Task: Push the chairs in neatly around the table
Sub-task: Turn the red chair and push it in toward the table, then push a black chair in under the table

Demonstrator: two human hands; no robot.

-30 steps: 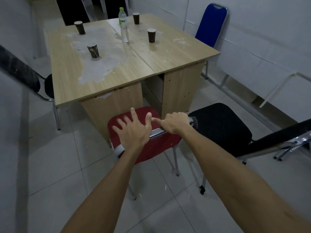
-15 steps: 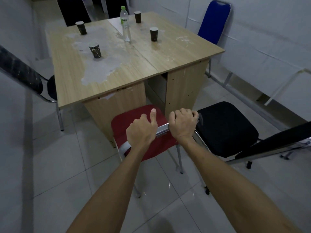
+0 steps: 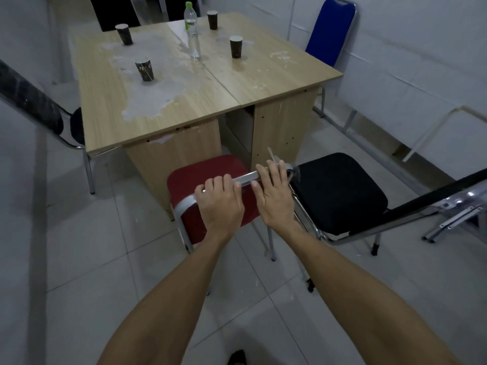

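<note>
While you work from left to right, note first the black chair at the left edge (image 3: 71,127): its seat sits near the table's left side, but you cannot tell how far it is tucked in. The wooden table (image 3: 163,83) carries four paper cups and a water bottle (image 3: 191,30), all standing upright.

At the near edge, the red chair (image 3: 205,177) faces the table, its seat front close to the table's panel leg and its chrome back rail (image 3: 246,178) nearest you. Your left hand (image 3: 220,204) is curled over that rail, fingers wrapped across the top, gripping it. Your right hand (image 3: 275,198) lies on the same rail just beside the left, with fingers extended and loose rather than clasped; treat it as a flat, unclenched contact.

To the right, the black chair with the padded seat (image 3: 340,191) stands angled away from the table, clearly not pushed in. At the far right, the blue chair (image 3: 332,30) stands near the table's right side, close to the wall.

Judged status: the red chair appears nearly seated against the table; the angled black chair remains to be turned and pushed in, and the remaining chairs need checking.
</note>
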